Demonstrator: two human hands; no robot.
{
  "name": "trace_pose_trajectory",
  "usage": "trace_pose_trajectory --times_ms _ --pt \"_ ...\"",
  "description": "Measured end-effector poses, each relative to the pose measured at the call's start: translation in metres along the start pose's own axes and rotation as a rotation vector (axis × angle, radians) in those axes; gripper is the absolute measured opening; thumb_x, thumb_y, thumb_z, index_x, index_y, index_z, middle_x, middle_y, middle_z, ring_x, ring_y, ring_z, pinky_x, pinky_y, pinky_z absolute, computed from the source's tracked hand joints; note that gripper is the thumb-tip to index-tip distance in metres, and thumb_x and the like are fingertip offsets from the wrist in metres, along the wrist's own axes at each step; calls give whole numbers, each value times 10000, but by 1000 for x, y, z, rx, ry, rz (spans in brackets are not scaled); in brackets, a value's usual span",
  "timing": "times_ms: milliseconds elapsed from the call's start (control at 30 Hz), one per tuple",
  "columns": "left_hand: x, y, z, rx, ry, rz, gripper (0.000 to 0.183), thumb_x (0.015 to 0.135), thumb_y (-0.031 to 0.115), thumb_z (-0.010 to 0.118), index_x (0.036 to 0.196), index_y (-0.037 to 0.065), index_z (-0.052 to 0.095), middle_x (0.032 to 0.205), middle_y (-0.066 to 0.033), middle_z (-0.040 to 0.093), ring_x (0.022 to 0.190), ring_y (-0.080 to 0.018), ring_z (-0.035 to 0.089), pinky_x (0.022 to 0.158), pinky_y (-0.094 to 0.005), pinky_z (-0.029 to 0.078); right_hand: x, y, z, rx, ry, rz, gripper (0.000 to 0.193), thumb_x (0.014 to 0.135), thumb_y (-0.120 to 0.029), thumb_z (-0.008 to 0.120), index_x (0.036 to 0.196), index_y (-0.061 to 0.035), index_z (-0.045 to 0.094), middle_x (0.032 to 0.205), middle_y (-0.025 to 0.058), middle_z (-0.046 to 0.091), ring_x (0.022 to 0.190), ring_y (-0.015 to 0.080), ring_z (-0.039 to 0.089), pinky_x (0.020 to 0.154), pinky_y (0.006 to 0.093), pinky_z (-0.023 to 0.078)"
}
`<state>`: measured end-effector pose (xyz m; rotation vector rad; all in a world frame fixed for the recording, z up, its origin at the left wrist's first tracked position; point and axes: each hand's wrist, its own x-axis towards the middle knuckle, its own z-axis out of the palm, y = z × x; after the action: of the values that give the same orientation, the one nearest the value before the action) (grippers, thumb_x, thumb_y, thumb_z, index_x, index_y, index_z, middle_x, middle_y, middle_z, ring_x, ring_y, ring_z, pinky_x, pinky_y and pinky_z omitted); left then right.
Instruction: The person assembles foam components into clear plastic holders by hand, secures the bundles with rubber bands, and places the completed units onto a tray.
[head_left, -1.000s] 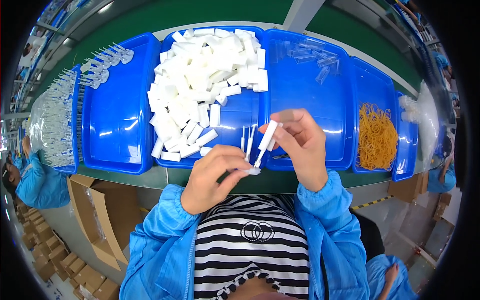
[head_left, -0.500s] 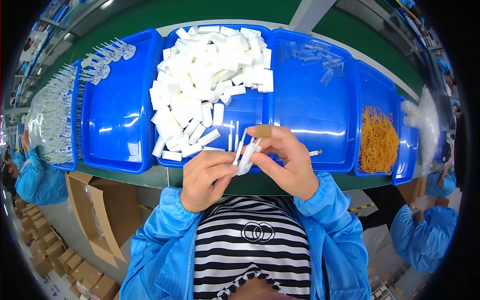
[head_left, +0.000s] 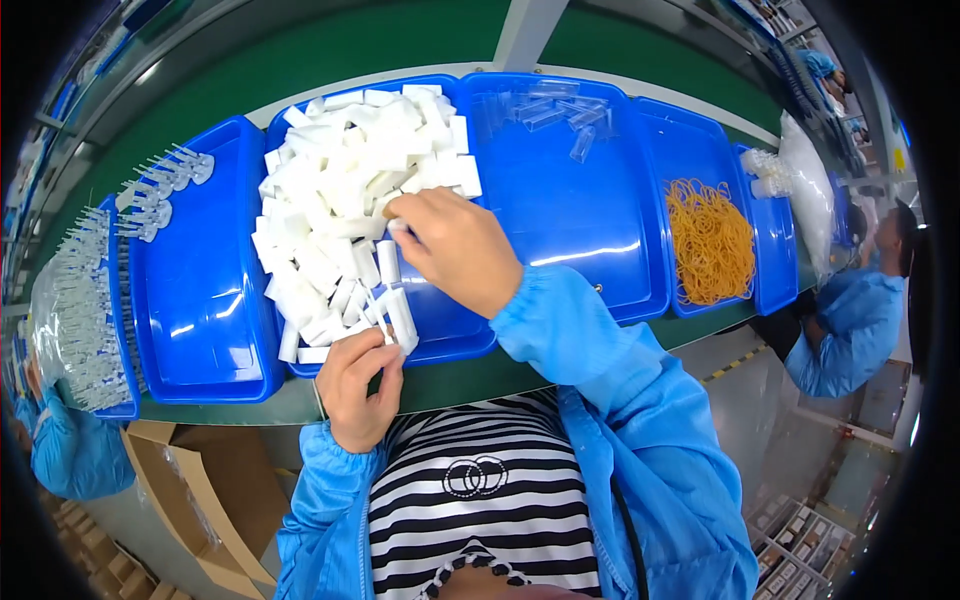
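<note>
Near the front edge of the blue tray of white blocks, my left hand (head_left: 358, 385) pinches a white pronged plastic part (head_left: 380, 315). A white block-shaped sleeve (head_left: 402, 318) sits over part of its prongs. My right hand (head_left: 460, 248) reaches over the same tray, thumb and index closed on a small white block (head_left: 398, 226) at the edge of the heap. A tan wrap covers a fingertip of that hand. The heap of white blocks (head_left: 345, 180) fills most of the tray (head_left: 437, 320), and some blocks beside my right fingers are partly hidden.
Left of it, a blue tray (head_left: 195, 300) holds a few pronged parts (head_left: 165, 180); many more stand farther left (head_left: 85, 310). To the right are clear plastic tubes (head_left: 555, 110), yellow rubber bands (head_left: 710, 240) and a plastic bag (head_left: 805, 190). A cardboard box (head_left: 215, 490) stands below; co-workers sit both sides.
My right hand has left the pronged part and moved up and left to the white blocks. My left hand keeps the part, now over the tray's front edge. The whole view has shifted.
</note>
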<state>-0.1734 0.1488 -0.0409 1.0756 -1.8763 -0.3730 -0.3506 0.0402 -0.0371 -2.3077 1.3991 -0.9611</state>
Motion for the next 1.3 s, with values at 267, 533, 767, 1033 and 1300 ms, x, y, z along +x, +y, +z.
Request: trace_pose_trajectory --times_ms 267,533,767,1033,1300 --pt "12 3 6 34 31 21 410 656 -94 759 1024 47 647 1005 -129 668 808 -305 660 658 -361 534 -33 -21 -68 943 -279 405 195 920 -15 601 1110 2 639 1055 84 653 879 129 621 774 270 517" --pt "25 10 21 64 12 36 360 650 -59 749 987 42 673 1009 -108 670 775 -278 655 636 -355 529 -63 -46 -54 805 -72 371 228 937 7 551 1156 6 615 1130 127 607 967 205 627 798 286 522" --pt "18 10 17 89 -105 112 338 698 -14 710 1024 75 695 1043 -92 668 786 -245 641 637 -339 522 -61 -31 -69 631 -132 222 285 995 -5 452 1250 -21 577 1116 120 615 963 181 601 854 256 475" --pt "22 20 7 124 -248 327 326 720 120 703 1046 116 709 1125 -57 667 862 -184 606 674 -281 486 -54 -23 -73 866 108 542 281 948 -15 575 1229 -7 555 1133 103 666 902 117 624 801 265 510" --pt "20 15 5 181 -284 290 323 714 128 697 1036 111 709 1145 -55 665 868 -184 605 662 -289 479 -52 -23 -77 669 -46 472 141 903 -30 618 1033 -33 671 996 61 700 908 166 632 852 313 468"
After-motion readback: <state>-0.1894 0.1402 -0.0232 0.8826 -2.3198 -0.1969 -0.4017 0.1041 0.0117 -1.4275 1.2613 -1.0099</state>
